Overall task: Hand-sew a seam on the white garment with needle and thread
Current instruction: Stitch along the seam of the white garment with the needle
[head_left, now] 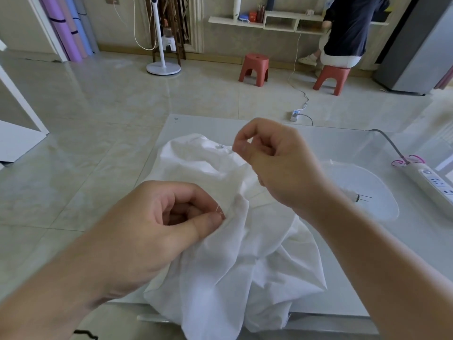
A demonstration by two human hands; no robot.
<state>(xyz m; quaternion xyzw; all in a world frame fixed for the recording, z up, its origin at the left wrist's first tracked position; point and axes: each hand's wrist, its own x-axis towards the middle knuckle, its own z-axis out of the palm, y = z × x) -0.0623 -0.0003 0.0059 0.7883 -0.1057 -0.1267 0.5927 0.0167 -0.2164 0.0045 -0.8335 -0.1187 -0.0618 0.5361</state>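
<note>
Mid-stitch: thread being drawn up from white garment (220, 241), seam unfinished as far as can be judged.

Garment lies bunched on the table (343, 148), draped over its near edge twd the person. Left hand (147, 227), at garment's left side, pinches a fold of cloth btwn thumb and curled fingers; a short bit of thread (219, 210) shows right at that pinch. Right hand (274, 158) is raised above garment's far part, thumb and forefinger pinched tight, prob. on needle/thread, but needle itself too small to make out. No finished stitch line is visible, so can't tell how many stitches are in; more stitches, knot and cut prob. remain. Right of garment: round clear plate (382, 192) and power strip (431, 180).
</note>
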